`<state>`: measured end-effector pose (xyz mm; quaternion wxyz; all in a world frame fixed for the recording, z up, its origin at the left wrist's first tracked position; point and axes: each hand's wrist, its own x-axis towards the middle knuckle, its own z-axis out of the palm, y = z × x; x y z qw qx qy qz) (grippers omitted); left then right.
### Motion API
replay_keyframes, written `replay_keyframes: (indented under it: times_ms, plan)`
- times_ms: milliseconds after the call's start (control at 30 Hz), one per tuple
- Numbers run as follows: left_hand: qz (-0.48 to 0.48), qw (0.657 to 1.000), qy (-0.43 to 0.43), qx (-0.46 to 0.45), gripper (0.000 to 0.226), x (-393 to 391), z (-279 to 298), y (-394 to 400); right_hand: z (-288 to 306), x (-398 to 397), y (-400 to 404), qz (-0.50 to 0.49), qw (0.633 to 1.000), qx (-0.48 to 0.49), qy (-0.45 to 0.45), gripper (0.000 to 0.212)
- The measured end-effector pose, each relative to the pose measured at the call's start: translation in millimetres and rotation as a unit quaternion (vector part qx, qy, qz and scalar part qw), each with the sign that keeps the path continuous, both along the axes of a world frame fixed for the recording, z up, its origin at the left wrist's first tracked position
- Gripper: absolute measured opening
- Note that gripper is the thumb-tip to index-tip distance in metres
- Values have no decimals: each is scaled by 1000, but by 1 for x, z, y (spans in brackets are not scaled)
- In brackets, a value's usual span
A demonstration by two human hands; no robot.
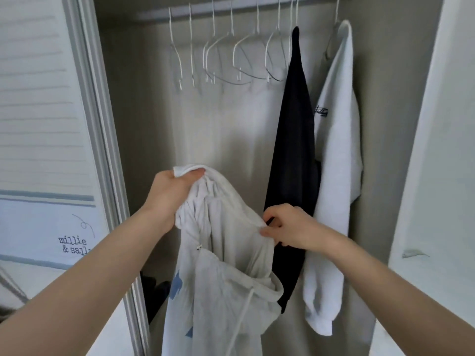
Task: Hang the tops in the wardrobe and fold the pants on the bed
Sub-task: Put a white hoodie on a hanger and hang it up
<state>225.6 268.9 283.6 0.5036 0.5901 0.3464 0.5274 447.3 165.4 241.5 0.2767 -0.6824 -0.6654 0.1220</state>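
Left hand (171,195): closed in a fist round a bunched fold at the top of the white hoodie (221,265), thumb pressed over the cloth
Right hand (288,228): thumb and fingertips pinched shut on the hoodie's upper edge, the other fingers curled; just in front of the dark top
White hoodie: held between both hands, its upper edge strung from the higher left hand down to the lower right hand; body drops straight down below them, long axis vertical; a drawstring dangles and blue marks show on the lower left
Hanger in the hoodie: none that I can see
Empty hangers (231,57): white wire, a row on the rail (257,6), straight above and beyond the hands, well apart from the hoodie
Key relation: the free hangers lie up and forward of both hands; the left hand, being higher and under the row's left end, looks the nearer, though either reach means letting go on one side
Dark top (293,163): already hung, just right of the right hand, behind its knuckles
White top (336,163): already hung, further right, with a small dark print on the chest
Wardrobe door (46,124): left of the left forearm, lettering near its lower part
Pants and bed: not in view
Step judged: readying the hoodie for a hanger; hanging not yet done
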Motion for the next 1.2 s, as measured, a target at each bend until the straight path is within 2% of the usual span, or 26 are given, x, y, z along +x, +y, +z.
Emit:
replay_keyframes:
  times_ms: [67, 167, 233, 300, 367, 400, 500, 600, 633, 767, 867, 1000, 1100, 1200]
  plan:
    - [-4, 1000, -17, 11, 19, 5, 19, 11, 35, 1, 17, -7, 998, 60, -17, 15]
    - [-4, 999, -26, 34, 19, 15, 41, 23, 96, 1, 42, -52, 974, 218, -37, 17]
    - [-1, 998, -23, 52, 15, 22, 52, 31, 139, 2, 59, -97, 939, 329, -22, 19]
    - [3, 997, -26, 68, 14, 28, 63, 41, 184, 5, 75, -148, 886, 440, -18, 22]
    - [17, 996, -28, 79, 14, 34, 75, 56, 227, 9, 91, -175, 840, 514, -17, 22]
    - [25, 996, -28, 83, 13, 36, 81, 62, 245, 10, 98, -184, 829, 528, -10, 21]
    - [51, 993, -31, 102, 9, 44, 97, 84, 291, 18, 125, -202, 834, 513, 29, 29]
    - [65, 990, -27, 120, 8, 49, 109, 103, 319, 28, 155, -222, 884, 408, 54, 53]
    - [68, 990, -25, 125, 8, 50, 112, 110, 326, 32, 163, -232, 901, 364, 46, 54]
    - [79, 986, -2, 144, 9, 55, 119, 126, 334, 47, 181, -231, 940, 250, 6, 44]
    - [88, 985, 17, 145, 11, 57, 122, 135, 333, 61, 195, -199, 951, 231, 44, 43]
    - [92, 987, 32, 124, 19, 52, 121, 145, 330, 67, 203, -174, 949, 207, 163, 39]
    - [100, 988, 41, 115, 25, 49, 117, 149, 327, 70, 208, -137, 935, 240, 223, 39]
    - [99, 987, 52, 115, 19, 46, 112, 151, 330, 70, 211, -95, 909, 290, 284, 37]
